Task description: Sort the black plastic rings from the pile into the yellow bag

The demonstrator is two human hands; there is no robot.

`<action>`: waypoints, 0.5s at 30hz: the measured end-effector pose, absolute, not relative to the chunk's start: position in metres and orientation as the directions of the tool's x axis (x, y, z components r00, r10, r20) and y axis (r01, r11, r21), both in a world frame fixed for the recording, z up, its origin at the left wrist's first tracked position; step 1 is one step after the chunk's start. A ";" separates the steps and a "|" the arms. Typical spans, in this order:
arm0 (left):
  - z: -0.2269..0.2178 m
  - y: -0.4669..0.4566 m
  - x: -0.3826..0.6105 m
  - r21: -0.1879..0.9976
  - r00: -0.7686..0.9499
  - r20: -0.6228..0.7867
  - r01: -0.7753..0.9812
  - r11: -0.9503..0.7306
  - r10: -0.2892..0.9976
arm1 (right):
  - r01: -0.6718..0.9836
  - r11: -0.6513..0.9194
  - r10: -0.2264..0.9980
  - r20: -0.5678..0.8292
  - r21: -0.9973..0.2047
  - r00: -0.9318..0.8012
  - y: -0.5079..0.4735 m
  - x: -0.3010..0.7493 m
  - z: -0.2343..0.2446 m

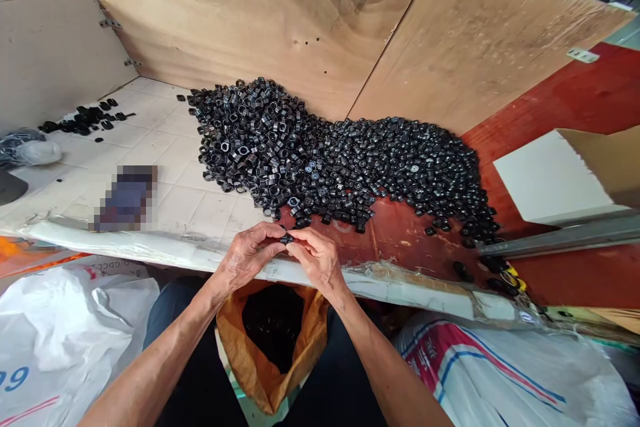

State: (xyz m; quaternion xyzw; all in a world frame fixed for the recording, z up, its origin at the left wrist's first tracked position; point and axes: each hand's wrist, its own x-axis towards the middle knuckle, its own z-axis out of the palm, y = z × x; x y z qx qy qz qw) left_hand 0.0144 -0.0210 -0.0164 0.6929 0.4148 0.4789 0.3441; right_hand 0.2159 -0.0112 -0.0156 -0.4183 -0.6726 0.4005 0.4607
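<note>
Between my two hands, just above the table's front edge, is a small black plastic part (pixel 287 239). My left hand (pixel 253 252) pinches it from the left with thumb and forefinger. From the right, the fingertips of my right hand (pixel 317 257) close on the same part. Whether it is one piece or two pressed together I cannot make out. Behind the hands lies a big heap of black ring-shaped parts (pixel 250 133), which runs into a heap of smaller black cap-like parts (pixel 410 153) on the right.
An open brown paper bag (pixel 233 347) with dark contents stands between my legs. A blurred-out rectangular object (pixel 127 199) and loose black parts (pixel 87 119) lie on the left. Wooden boards (pixel 260 20) wall the back. A white box (pixel 553 177) stands right; white sacks (pixel 65 327) flank me.
</note>
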 end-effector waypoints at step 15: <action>-0.015 -0.022 0.014 0.891 0.199 0.338 0.246 -0.381 0.920 | 0.328 0.395 0.910 0.316 -0.858 -0.268 -0.015 0.216 -0.012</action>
